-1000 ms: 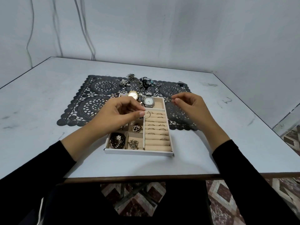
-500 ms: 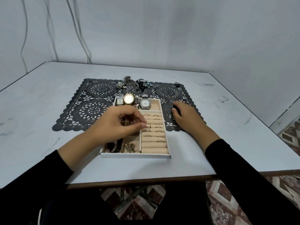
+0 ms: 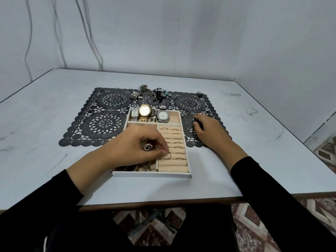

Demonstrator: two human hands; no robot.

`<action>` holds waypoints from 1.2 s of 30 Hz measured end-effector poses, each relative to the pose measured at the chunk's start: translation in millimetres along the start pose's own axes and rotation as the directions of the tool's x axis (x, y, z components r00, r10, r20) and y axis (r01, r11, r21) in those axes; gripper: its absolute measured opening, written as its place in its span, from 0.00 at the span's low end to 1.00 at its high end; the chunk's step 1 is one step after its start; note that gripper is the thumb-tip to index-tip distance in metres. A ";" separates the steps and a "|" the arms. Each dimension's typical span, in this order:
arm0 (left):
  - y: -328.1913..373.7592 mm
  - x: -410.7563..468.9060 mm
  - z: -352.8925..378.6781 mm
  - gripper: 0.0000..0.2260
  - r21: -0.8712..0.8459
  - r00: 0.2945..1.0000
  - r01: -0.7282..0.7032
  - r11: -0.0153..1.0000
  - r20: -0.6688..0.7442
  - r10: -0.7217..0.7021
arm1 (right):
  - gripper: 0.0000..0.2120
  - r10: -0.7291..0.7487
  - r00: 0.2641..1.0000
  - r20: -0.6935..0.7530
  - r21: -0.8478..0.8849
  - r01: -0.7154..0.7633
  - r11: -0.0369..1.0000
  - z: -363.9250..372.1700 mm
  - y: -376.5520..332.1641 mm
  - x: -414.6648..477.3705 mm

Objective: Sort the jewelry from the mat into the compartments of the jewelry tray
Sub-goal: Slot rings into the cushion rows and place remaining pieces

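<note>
A white jewelry tray (image 3: 152, 174) with beige compartments sits at the front of the black lace mat (image 3: 101, 122). My left hand (image 3: 134, 148) reaches over the tray and pinches a thin ring (image 3: 167, 156) at the ring rolls (image 3: 172, 162), near the lower rows. Several rings sit in the upper rolls. Several watches (image 3: 145, 114) lie in the tray's back compartment. My right hand (image 3: 209, 131) rests on the mat just right of the tray, fingers curled down on it. A tangle of necklaces and bracelets (image 3: 154, 94) lies at the mat's far edge.
The mat and tray lie on a pale table (image 3: 54, 142) whose front edge runs close to my body. A small dark item (image 3: 200, 94) sits at the mat's far right corner, and a small ring (image 3: 116, 87) at its far left edge. Walls stand behind.
My left hand has lowered the ring from above the tray down onto the ring rolls. My right hand has dropped from the air onto the mat beside the tray.
</note>
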State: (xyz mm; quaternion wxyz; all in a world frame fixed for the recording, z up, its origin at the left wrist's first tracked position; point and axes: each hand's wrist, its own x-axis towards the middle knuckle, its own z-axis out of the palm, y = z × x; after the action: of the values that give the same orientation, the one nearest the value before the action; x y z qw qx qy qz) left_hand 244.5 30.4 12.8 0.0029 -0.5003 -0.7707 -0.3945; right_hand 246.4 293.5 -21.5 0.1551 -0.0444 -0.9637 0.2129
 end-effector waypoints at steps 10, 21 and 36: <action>-0.6 0.0 -3.1 0.04 0.011 0.995 0.028 1.000 0.095 -0.029 | 0.15 -0.021 1.000 -0.010 -0.017 0.021 1.000 1.6 1.7 1.1; -2.4 2.9 -2.4 0.05 -0.025 0.991 0.106 0.994 0.089 -0.104 | 0.15 -0.019 1.000 0.006 -0.020 0.019 1.000 -0.5 0.0 0.5; -6.0 3.4 -1.3 0.04 0.007 0.989 0.071 0.997 0.128 -0.071 | 0.15 -0.004 1.000 0.020 -0.015 0.004 1.000 -2.6 -1.7 -1.3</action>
State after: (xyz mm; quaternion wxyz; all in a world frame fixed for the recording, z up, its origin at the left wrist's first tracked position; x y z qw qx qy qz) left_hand 237.6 31.1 11.5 -0.0604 -0.4968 -0.7871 -0.3606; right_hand 248.3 292.7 -18.9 0.1457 -0.0417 -0.9668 0.2057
